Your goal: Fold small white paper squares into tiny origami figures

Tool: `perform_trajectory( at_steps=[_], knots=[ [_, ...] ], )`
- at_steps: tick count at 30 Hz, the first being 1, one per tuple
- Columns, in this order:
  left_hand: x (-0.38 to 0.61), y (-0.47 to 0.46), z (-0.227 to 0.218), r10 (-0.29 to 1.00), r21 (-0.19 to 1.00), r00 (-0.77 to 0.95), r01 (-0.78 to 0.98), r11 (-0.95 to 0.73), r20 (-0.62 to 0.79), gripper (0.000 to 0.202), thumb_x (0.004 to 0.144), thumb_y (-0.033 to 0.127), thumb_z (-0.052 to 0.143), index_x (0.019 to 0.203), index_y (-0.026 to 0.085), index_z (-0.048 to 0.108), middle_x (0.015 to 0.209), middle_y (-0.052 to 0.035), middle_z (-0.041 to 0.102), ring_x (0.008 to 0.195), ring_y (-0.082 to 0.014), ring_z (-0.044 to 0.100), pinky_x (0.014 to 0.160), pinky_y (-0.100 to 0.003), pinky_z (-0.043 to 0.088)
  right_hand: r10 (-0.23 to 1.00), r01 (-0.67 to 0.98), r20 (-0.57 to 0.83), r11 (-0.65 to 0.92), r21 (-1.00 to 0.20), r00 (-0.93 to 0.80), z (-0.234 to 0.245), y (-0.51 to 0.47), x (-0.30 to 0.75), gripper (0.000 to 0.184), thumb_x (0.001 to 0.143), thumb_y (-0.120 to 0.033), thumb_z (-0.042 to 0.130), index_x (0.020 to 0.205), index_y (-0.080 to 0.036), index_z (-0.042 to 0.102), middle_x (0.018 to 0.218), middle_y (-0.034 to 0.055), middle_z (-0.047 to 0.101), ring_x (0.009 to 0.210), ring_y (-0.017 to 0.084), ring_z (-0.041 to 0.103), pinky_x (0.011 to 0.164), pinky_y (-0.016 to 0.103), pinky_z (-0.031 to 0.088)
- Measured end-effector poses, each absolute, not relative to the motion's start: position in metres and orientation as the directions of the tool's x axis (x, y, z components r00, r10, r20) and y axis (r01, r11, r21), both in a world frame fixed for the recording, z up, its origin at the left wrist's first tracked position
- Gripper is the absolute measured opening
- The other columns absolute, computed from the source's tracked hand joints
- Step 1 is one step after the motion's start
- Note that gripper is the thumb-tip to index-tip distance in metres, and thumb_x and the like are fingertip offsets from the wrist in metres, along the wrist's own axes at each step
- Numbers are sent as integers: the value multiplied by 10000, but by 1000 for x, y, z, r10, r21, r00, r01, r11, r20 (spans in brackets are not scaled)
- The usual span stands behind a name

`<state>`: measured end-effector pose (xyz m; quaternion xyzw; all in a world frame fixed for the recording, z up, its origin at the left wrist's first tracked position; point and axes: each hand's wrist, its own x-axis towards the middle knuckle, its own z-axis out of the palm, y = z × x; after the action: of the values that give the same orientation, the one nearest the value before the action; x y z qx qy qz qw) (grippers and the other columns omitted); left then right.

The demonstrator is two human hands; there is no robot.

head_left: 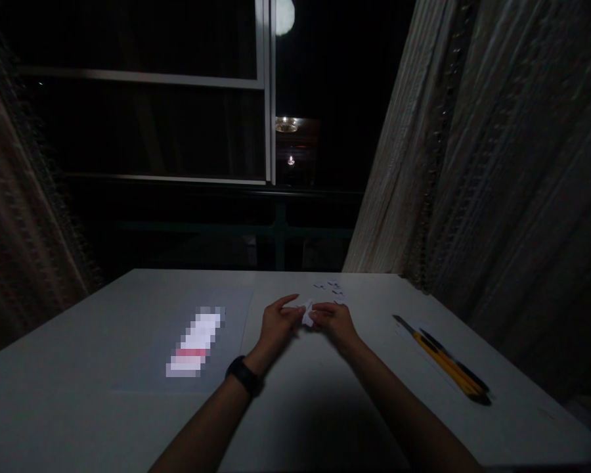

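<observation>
Between my two hands is a small white piece of paper (pixel 308 314), folded or crumpled, above the white table (pixel 295 420). My left hand (pixel 280 322), with a dark watch (pixel 243 376) on its wrist, pinches the paper's left side between thumb and fingers. From the right, my right hand (pixel 335 320) pinches the same paper with thumb and index finger. Just beyond my hands lie several small white paper pieces with dark marks (pixel 333 285). The exact folds of the held paper are too small and dim to make out.
A yellow-and-black utility knife (pixel 446 361) lies at the right with its blade out, beside a slim dark object (pixel 453 358). At the left, a bright pixelated phone-like screen (pixel 197 341) rests on a pale sheet (pixel 142 368). Curtains (pixel 398 164) flank a dark window behind the table.
</observation>
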<state>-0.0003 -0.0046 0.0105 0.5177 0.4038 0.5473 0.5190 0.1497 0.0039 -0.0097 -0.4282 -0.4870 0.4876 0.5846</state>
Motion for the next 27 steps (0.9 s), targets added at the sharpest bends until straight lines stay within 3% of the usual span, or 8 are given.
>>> perform_trajectory(
  at_steps=[5, 10, 14, 24, 27],
  knots=[
    [-1, -4, 5, 985, 982, 162, -187, -36, 66, 308, 522, 292, 753, 721, 68, 681, 635, -85, 642, 512, -127, 553, 449, -212, 401, 980, -156, 171, 186, -970, 104, -9, 3, 151, 321, 450, -311, 782, 691, -128, 674, 531, 26, 638, 484, 158, 573, 505, 298, 457],
    [-8, -2, 7, 987, 980, 162, -191, 48, -16, 218, 482, 223, 765, 630, 88, 679, 584, -62, 621, 501, -116, 542, 464, -213, 400, 995, -201, 96, 96, -975, 11, -6, 2, 150, 318, 412, -300, 796, 642, -143, 643, 505, 9, 625, 451, 146, 562, 476, 284, 454],
    [-11, 0, 9, 982, 980, 178, -172, 96, -65, 225, 462, 209, 768, 633, 93, 677, 594, -62, 628, 497, -117, 549, 457, -212, 398, 996, -210, 74, 64, -976, -39, -5, 2, 150, 332, 418, -294, 791, 663, -141, 627, 497, 3, 618, 396, 127, 532, 417, 254, 414],
    [-7, -7, 10, 959, 979, 282, -188, 81, -25, 319, 526, 320, 764, 721, 89, 660, 744, -105, 658, 626, -169, 618, 539, -253, 490, 997, -234, 43, 58, -970, 68, -7, -2, 146, 257, 421, -214, 754, 632, -132, 633, 444, -23, 571, 388, 121, 517, 412, 247, 402],
    [-3, -6, 9, 980, 976, 196, -207, 72, -31, 340, 463, 285, 798, 677, 72, 641, 657, -96, 647, 557, -161, 607, 506, -250, 486, 996, -238, 63, 76, -968, 63, -6, -3, 145, 217, 437, -196, 737, 618, -130, 637, 431, -28, 556, 384, 104, 493, 409, 231, 379]
  ],
)
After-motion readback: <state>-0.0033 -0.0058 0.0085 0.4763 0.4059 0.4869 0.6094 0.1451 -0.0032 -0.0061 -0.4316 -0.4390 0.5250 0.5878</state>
